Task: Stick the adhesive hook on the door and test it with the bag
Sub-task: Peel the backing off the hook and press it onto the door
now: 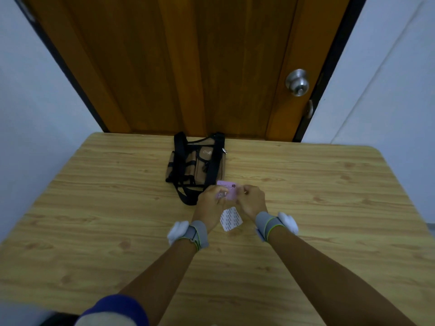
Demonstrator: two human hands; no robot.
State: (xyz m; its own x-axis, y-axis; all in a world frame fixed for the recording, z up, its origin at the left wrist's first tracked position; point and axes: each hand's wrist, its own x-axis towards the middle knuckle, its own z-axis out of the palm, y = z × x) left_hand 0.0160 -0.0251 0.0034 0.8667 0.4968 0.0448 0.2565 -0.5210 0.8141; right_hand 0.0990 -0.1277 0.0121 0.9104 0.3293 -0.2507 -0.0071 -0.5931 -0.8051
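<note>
A pale wood-grain tabletop [94,231] fills the near view, pushed up against a brown wooden door [188,67] set between white walls. Nearest on it, between the wrists, lies a white backing sheet [230,218] printed with small marks, flat on the wood. Just beyond, the left hand [210,203] and right hand [251,201] are closed together on the adhesive hook [227,190], a lilac transparent pad with a small metal hook; each hand pinches one side of it above the tabletop. Behind the hands, a tan bag [196,165] with black straps lies flat, one strap trailing toward the left hand. Farther still, the door shows a steel knob [297,82] at its right side and nothing stuck on its panels. By my judgement the hook is only being readied: sticking and testing with the bag remain.
</note>
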